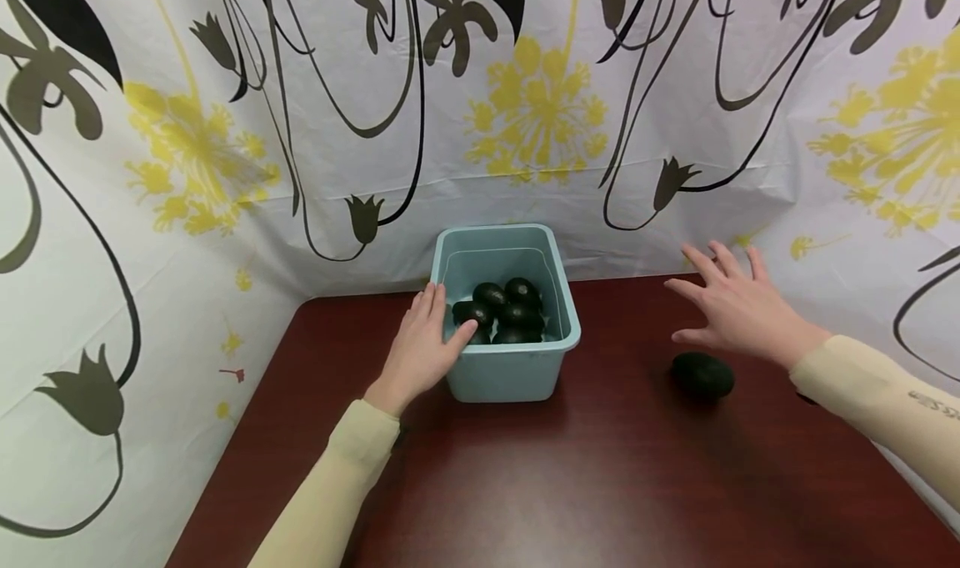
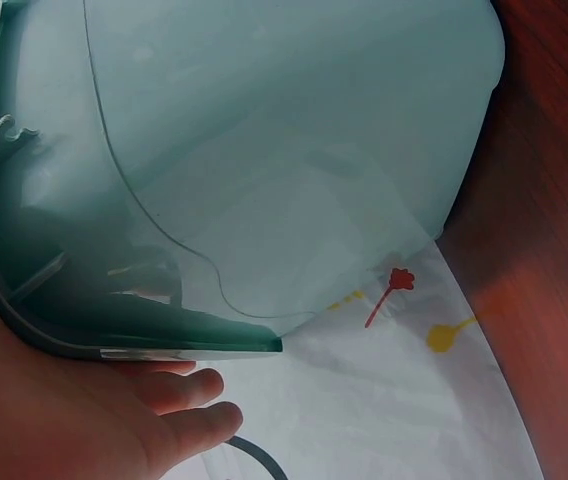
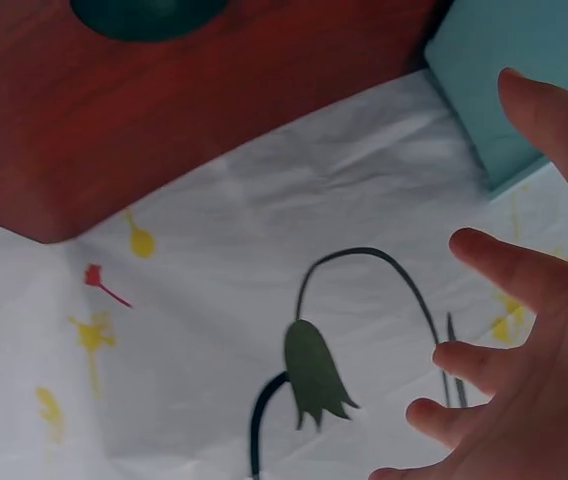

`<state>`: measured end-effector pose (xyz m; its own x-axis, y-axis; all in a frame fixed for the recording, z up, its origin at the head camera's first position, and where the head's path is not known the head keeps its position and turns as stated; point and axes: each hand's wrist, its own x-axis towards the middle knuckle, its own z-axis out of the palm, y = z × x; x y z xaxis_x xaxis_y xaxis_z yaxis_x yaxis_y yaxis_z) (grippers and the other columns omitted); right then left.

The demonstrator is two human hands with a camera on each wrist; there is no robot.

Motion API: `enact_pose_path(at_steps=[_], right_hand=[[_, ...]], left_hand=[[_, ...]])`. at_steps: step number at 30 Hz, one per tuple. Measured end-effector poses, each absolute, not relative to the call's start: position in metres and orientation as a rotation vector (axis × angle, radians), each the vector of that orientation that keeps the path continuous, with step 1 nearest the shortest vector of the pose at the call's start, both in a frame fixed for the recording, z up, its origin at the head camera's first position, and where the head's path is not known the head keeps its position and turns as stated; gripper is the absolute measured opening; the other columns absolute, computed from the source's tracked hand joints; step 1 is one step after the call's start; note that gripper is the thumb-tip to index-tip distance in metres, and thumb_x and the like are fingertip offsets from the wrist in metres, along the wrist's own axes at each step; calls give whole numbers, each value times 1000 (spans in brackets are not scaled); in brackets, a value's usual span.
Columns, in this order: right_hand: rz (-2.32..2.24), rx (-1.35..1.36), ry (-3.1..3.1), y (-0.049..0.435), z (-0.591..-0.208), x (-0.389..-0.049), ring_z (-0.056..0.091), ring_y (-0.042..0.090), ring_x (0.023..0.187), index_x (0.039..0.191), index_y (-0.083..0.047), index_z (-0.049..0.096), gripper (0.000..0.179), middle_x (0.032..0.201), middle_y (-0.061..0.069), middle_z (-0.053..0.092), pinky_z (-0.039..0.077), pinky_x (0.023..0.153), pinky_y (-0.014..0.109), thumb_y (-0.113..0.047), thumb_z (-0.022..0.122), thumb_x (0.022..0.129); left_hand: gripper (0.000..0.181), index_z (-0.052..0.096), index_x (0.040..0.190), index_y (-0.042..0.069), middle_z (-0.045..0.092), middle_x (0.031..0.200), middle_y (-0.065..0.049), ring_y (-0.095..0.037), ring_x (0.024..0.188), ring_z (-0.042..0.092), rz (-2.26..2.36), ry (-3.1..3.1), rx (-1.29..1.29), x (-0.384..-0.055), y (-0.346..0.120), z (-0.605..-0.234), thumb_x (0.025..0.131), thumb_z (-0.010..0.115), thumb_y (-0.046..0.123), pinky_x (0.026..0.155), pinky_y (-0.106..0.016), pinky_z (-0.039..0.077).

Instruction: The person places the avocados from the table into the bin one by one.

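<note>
A light blue plastic bin [image 1: 506, 376] stands on the table with several dark, shiny avocados [image 1: 517, 316] inside. My left hand [image 1: 422, 343] rests on the bin's left rim near the front corner, its fingers stretched along the side and the thumb over the front edge. In the left wrist view, the bin's wall [image 2: 294, 150] fills most of the picture. Over on the right, a single dark green avocado [image 1: 702, 375] lies on the table. My right hand [image 1: 738, 309] hovers just above and behind it, fingers spread and holding nothing.
The dark reddish-brown table [image 1: 600, 485] extends around the bin. White cloth [image 1: 547, 209] printed with flowers hangs directly behind the table and along its left side. The bin stands close to the back cloth.
</note>
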<state>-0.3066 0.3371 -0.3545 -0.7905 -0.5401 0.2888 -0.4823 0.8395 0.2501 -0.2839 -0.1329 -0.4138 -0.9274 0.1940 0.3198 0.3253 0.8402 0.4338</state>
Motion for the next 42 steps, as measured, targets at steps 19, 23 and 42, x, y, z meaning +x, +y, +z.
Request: enact_pose_path(at_steps=[19,23,42], right_hand=[[-165,643,-2820,367,-403,-300,15,55,140,134,-13,66,82,156,28,26,9,99,82,-65,79,73],[-141,623,-2831,377,-413,-301,16,56,139,132,-11,66,82,155,29,27,8,98,83,-66,79,73],[-91,514,-2923,391,-438,-296,20,58,134,129,-6,68,89,152,32,30,8,96,82,-77,68,75]], left_hand=[[99,17,161,5,14,166,-17,-33,153,11,-639,-2765,-423,-284,-133,-418,95,30,77,121,-53,11],[100,15,161,5,13,167,-16,-31,153,8,-614,-2778,-436,-283,-133,-416,94,26,79,122,-52,9],[101,17,161,3,13,166,-16,-31,153,7,-567,-2784,-447,-283,-134,-409,95,28,78,120,-57,5]])
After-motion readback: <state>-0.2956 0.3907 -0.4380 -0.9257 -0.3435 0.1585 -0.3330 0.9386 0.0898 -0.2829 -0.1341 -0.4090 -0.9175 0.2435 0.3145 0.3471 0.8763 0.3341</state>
